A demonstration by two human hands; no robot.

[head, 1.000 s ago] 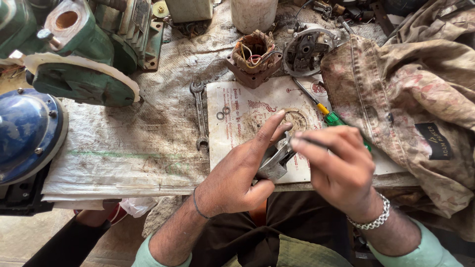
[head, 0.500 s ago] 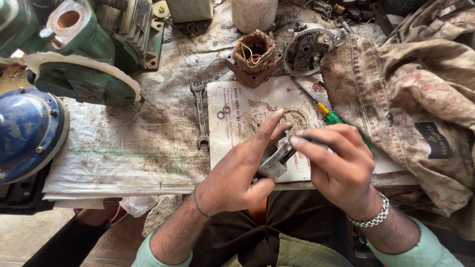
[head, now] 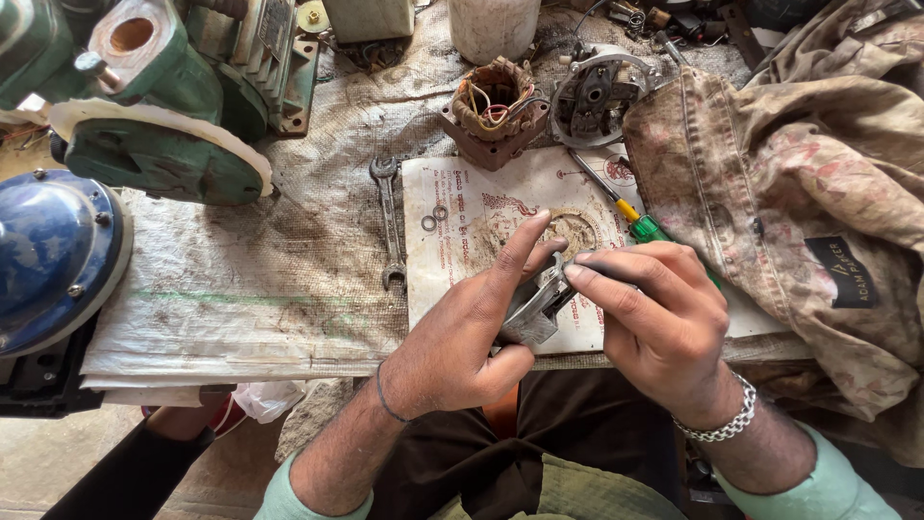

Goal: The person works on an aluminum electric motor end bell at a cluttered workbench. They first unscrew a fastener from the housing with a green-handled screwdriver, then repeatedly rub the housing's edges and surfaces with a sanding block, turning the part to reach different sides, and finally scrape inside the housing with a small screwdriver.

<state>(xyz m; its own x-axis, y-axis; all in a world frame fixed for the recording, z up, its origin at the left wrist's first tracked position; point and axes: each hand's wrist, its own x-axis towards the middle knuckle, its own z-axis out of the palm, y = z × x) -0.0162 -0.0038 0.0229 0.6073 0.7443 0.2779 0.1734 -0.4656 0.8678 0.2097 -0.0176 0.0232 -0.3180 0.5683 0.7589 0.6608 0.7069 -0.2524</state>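
Cluttered workbench (head: 241, 318), covered with dirty woven sacking, seen from above. Nearest you: your left hand (head: 462, 332) grips a small grey metal part (head: 534, 308) from below, thumb under it, index finger stretched up along its far side. Your right hand (head: 659, 323) is closed round the same part from the right, fingers curled, fingertips (head: 577, 274) touching its top edge; a thin dark tool looks pinched in those fingers, can't tell what it is. A metal bracelet (head: 717, 424) sits on the right wrist, a thin band on the left. The part is held just above the near edge of a stained printed paper sheet (head: 462, 212).

On the sheet: two small washers (head: 435, 217) near its left side, a screwdriver with green and yellow handle (head: 640, 223) partly behind your right hand. A spanner (head: 389, 226) lies just left of the sheet. A dirty cloth garment (head: 799, 202) is heaped on the right.

Farther back: a wound motor coil (head: 496, 106) with coloured wires, a round metal end plate (head: 602, 91) beside it, a white tub (head: 493, 27). Far left: a green pump body (head: 154, 116) and a blue domed cover (head: 48, 255).
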